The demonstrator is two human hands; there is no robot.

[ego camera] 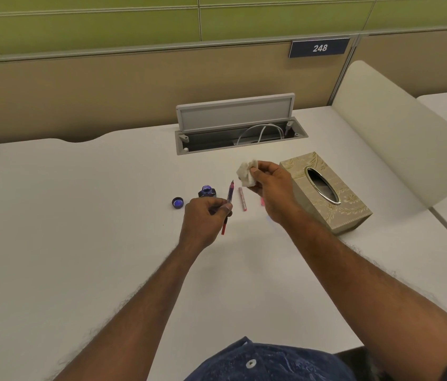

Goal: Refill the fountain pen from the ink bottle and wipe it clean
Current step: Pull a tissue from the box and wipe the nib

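Observation:
My left hand (pixel 205 221) grips the fountain pen (pixel 229 195), a clear purple-tinted section with a red converter end pointing down, its nib pointing up and away. Just behind the hand stands the open ink bottle (pixel 207 191) with blue ink; its cap (pixel 178 202) lies upside down to the left. My right hand (pixel 270 182) pinches a crumpled white tissue (pixel 247 174), held a little above and to the right of the nib, not touching it. A pink pen barrel (pixel 242 199) lies on the desk between my hands. Another pink piece (pixel 262 201) shows partly under my right hand.
A gold patterned tissue box (pixel 326 193) stands right of my right hand. At the back of the white desk (pixel 79 215) a cable tray (pixel 240 138) sits open with white cables inside. A curved white divider (pixel 387 127) bounds the desk's right side.

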